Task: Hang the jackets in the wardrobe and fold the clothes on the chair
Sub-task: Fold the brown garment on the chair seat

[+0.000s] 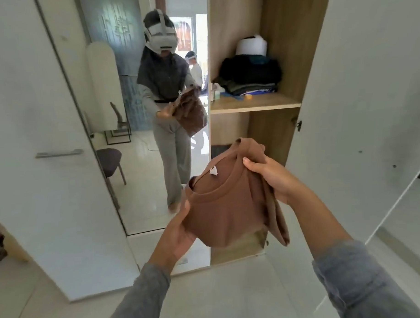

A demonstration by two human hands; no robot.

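Note:
A folded brown shirt point(227, 205) with a round collar and a small white label is held up in front of the open wardrobe point(257, 105). My left hand point(178, 233) supports it from below at its left edge, thumb on the cloth. My right hand point(274, 175) grips the bunched fabric at the shirt's upper right, thumb on top. A loose sleeve hangs down at the shirt's right side. The wardrobe shelf carries a stack of folded dark clothes point(251, 79).
A mirror point(140, 113) on the wardrobe's left reflects me, a dark chair point(110, 160) and a second person far behind. The white wardrobe door point(359, 94) stands open on the right. A white roll point(251, 46) sits on the clothes stack. The floor is pale tile.

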